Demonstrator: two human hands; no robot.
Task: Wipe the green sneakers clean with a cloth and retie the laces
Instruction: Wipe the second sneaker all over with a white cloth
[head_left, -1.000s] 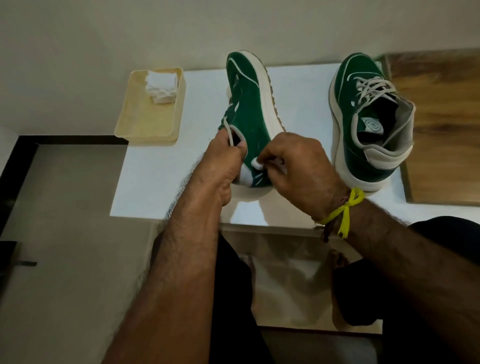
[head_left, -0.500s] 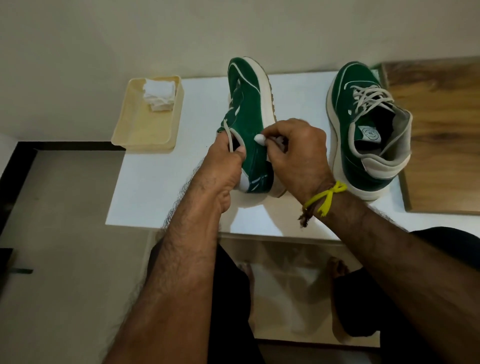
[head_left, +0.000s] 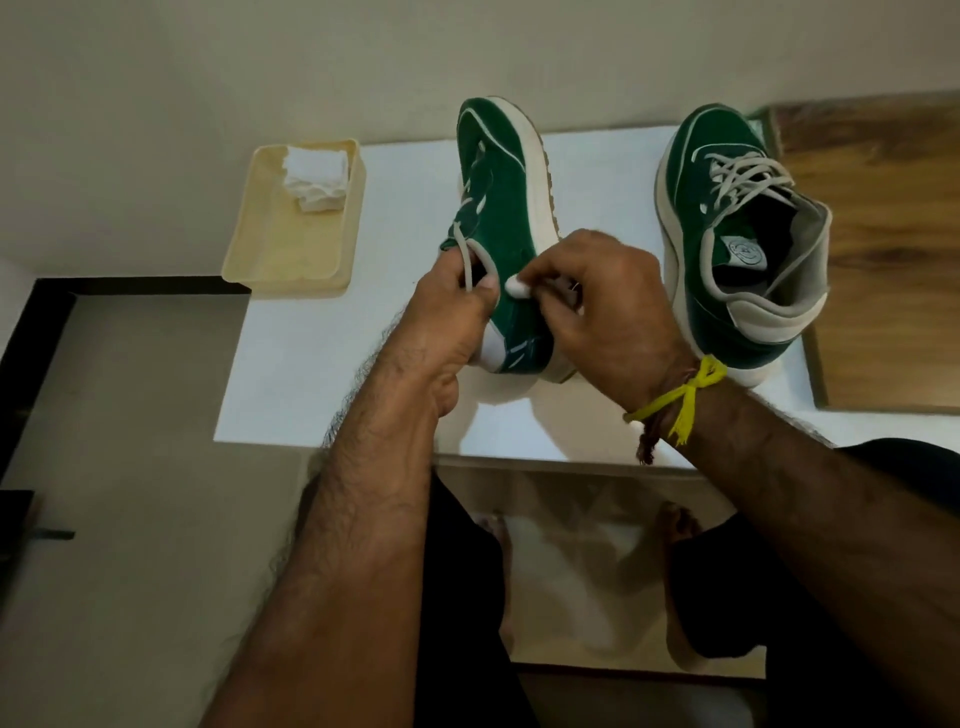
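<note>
One green sneaker (head_left: 501, 208) lies tipped on its side on the white table (head_left: 322, 374), with its white sole facing right. My left hand (head_left: 457, 312) grips it at the collar, a grey lace running under the thumb. My right hand (head_left: 602, 296) pinches a small white cloth (head_left: 518, 285) against the sneaker's green side, near the heel. A second green sneaker (head_left: 737, 234) stands upright to the right, its grey laces loose across the tongue.
A cream tray (head_left: 291, 244) at the table's left back corner holds a folded white cloth (head_left: 316, 177). A wooden board (head_left: 883, 249) lies at the right. A wall rises right behind the table. My knees and bare feet show below the front edge.
My right hand with the cloth has moved up the sneaker's side, from the heel toward the middle. My left hand has kept its grip on the sneaker.
</note>
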